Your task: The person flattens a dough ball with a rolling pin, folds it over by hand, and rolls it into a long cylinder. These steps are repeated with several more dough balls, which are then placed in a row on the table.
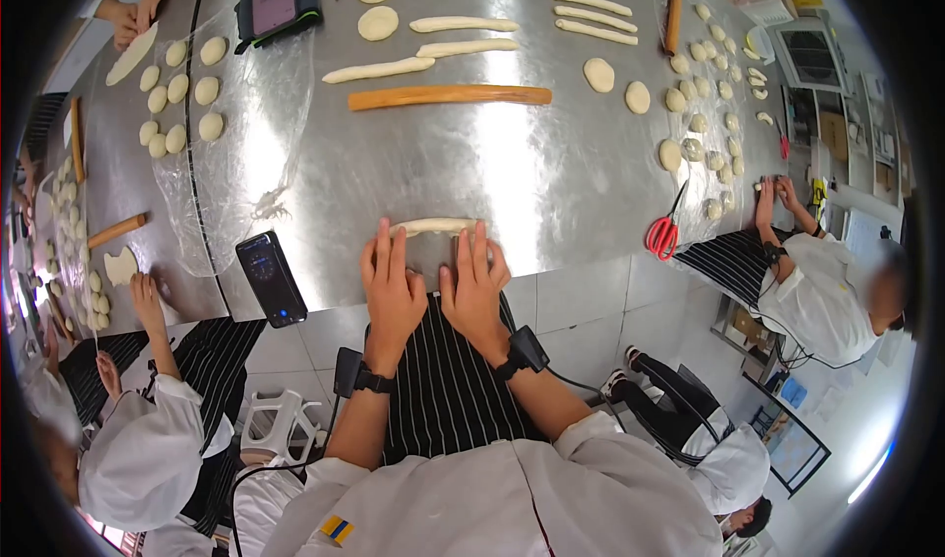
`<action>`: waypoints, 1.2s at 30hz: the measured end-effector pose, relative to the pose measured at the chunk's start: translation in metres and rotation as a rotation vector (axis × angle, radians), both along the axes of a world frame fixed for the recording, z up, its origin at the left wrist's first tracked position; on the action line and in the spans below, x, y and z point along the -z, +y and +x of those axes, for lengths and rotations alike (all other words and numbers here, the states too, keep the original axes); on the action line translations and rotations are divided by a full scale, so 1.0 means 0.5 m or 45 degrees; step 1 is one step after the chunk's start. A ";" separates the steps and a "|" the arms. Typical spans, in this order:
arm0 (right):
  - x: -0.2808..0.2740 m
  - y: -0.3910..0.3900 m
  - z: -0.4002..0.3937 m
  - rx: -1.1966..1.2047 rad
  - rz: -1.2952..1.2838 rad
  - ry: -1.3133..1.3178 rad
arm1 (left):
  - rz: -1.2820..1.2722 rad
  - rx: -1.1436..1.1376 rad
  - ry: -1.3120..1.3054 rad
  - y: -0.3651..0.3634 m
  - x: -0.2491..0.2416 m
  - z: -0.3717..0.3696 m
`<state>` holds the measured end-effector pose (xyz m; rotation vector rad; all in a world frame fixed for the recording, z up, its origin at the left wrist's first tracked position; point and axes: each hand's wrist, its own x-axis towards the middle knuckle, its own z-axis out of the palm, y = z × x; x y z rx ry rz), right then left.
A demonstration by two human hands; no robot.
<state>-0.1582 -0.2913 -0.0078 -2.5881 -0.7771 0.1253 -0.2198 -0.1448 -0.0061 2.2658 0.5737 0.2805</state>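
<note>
A short dough rope [433,226] lies crosswise near the front edge of the steel table. My left hand [394,286] rests its outstretched fingers at the left end of the rope. At the right end, the fingertips of my right hand [476,286] touch the dough, fingers extended and slightly spread. Neither hand is wrapped around it. Farther in lies a wooden rolling pin [450,96], with longer dough ropes [465,25] and flat dough rounds [378,23] beyond it.
A phone [272,278] lies left of my hands, and red-handled scissors [661,236] lie right. Plastic sheets with several dough balls [207,91] flank the work area. Co-workers' hands [148,306] handle dough at left; another person [822,281] works at right.
</note>
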 end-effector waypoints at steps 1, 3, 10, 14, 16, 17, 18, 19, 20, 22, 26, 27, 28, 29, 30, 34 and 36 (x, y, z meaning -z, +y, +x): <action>0.000 0.004 0.014 0.017 -0.057 -0.094 | 0.099 0.014 0.007 0.009 -0.011 0.009; 0.009 0.011 0.033 0.016 -0.028 -0.041 | 0.196 0.032 0.012 0.019 -0.014 0.023; 0.010 0.007 0.065 0.096 0.202 -0.008 | 0.179 0.082 -0.014 0.039 -0.003 0.028; 0.018 -0.009 0.161 -0.049 0.447 0.075 | 0.240 0.286 -0.048 0.068 -0.027 0.097; 0.022 -0.013 0.197 -0.155 0.551 0.131 | 0.266 0.305 -0.079 0.082 -0.012 0.117; 0.018 -0.014 0.215 -0.200 0.535 0.248 | 0.292 0.326 -0.109 0.090 -0.003 0.127; 0.008 -0.007 0.233 -0.206 0.539 0.248 | 0.297 0.320 -0.108 0.099 0.004 0.138; 0.000 -0.001 0.250 -0.214 0.497 0.188 | 0.294 0.283 -0.130 0.107 0.011 0.149; -0.007 0.006 0.267 -0.220 0.453 0.126 | 0.289 0.247 -0.153 0.113 0.016 0.160; -0.012 0.024 0.286 -0.183 0.453 0.139 | 0.302 0.208 -0.159 0.126 0.020 0.186; -0.019 0.029 0.278 -0.168 0.492 0.082 | 0.378 0.210 -0.184 0.137 0.017 0.188; -0.018 0.023 0.275 -0.257 0.499 0.070 | 0.373 0.210 -0.185 0.138 0.020 0.190; -0.013 0.021 0.277 -0.257 0.494 0.070 | 0.386 0.224 -0.181 0.140 0.023 0.190; -0.007 0.021 0.278 -0.284 0.502 0.169 | 0.400 0.236 -0.175 0.140 0.026 0.190; -0.014 0.032 0.283 -0.311 0.513 0.266 | 0.400 0.233 -0.175 0.142 0.026 0.199; -0.053 0.053 0.309 -0.054 0.585 0.690 | 0.379 0.088 -0.116 0.164 0.020 0.233; -0.030 0.042 0.280 -0.009 0.567 0.587 | 0.402 0.051 -0.114 0.165 0.010 0.235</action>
